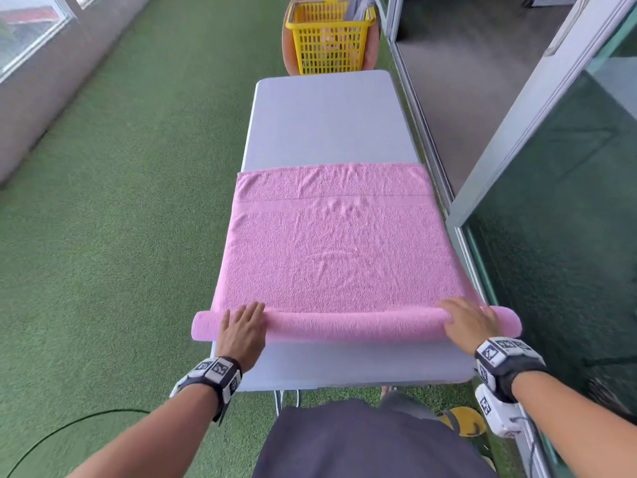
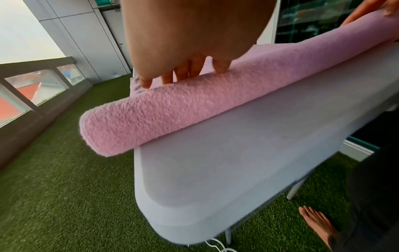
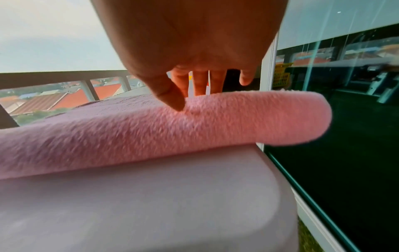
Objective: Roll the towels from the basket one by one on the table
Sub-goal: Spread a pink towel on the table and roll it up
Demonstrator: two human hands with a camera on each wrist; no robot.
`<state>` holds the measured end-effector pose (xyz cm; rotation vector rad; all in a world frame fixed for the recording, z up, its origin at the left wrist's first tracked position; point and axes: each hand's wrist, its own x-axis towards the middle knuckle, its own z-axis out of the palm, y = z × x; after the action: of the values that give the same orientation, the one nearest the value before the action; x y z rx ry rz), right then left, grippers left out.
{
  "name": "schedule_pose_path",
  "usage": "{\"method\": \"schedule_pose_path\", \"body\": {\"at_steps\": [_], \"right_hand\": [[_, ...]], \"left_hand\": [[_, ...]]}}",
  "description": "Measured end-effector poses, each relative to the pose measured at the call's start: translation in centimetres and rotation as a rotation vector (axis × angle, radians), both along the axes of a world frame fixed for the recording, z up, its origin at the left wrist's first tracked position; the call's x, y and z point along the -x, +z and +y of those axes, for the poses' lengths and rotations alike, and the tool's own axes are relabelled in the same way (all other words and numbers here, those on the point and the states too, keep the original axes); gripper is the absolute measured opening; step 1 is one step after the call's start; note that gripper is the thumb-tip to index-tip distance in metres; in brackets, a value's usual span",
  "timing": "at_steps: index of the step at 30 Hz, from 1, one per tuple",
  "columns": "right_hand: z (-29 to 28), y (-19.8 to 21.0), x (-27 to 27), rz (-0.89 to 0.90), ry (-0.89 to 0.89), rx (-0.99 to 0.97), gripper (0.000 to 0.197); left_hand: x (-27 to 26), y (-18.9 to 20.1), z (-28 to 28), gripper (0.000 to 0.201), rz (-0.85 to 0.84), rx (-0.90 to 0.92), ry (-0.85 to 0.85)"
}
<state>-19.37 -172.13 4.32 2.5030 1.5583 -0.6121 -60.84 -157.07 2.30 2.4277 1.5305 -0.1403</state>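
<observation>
Towel: the pink towel [image 1: 339,250] lay on the table [image 1: 327,119], its near edge wound into a thin roll [image 1: 355,324] under both hands; the flat rest stretched away beyond the fingertips.
Left hand: the left hand [image 1: 243,331] lay flat on the roll near its left end, fingers straight and close together, gripping nothing.
Right hand: the right hand [image 1: 468,320] pressed likewise near the right end, fingers slightly spread.
Basket: the yellow basket [image 1: 329,39] stood well beyond the hands, past the table's far end.
Risk, skew: if one hand pushed ahead of the other, the roll would probably coil into a cone.
Risk, ends: both tips overhung the table outside the hands, so they might sag and loosen.
Risk, slack: light pressure would likely leave a loose roll.
Wrist views only: the left tip's overhang, a label beside the left fingers [image 2: 187,71], and the right thumb [image 3: 170,95] denting the pile.
Head view only: the unrolled length, its wrinkles, the basket.
</observation>
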Motion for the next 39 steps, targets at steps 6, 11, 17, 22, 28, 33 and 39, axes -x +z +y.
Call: {"method": "schedule_pose_path", "body": {"at_steps": [6, 11, 17, 22, 28, 33, 39], "right_hand": [[-4.2, -2.3, 2.3, -0.002, 0.06, 0.054, 0.067], [-3.7, -1.3, 1.9, -0.016, 0.046, 0.106, 0.055], [-2.4, -1.2, 0.7, 0.024, 0.013, -0.068, 0.058], [-5.7, -2.1, 2.9, -0.031, 0.06, 0.044, 0.067], [-2.6, -0.7, 0.8, -0.031, 0.031, 0.048, 0.046], [-2.3, -1.8, 0.4, 0.036, 0.01, -0.061, 0.06], [-5.9, -3.9, 2.0, -0.027, 0.026, -0.035, 0.07]], "left_hand": [[2.2, -1.5, -2.6, 0.062, 0.039, 0.066, -0.119], [1.9, -0.8, -2.2, 0.025, 0.038, -0.014, -0.134], [0.8, 0.0, -0.3, 0.063, 0.035, 0.125, -0.068], [2.1, -1.5, -2.4, 0.052, 0.04, 0.041, -0.146], [1.0, -0.3, -0.9, 0.053, 0.09, 0.051, -0.128], [0.9, -0.6, -1.0, 0.07, 0.08, 0.099, -0.084], [2.0, -2.1, -3.2, 0.055, 0.006, 0.018, -0.128]]}}
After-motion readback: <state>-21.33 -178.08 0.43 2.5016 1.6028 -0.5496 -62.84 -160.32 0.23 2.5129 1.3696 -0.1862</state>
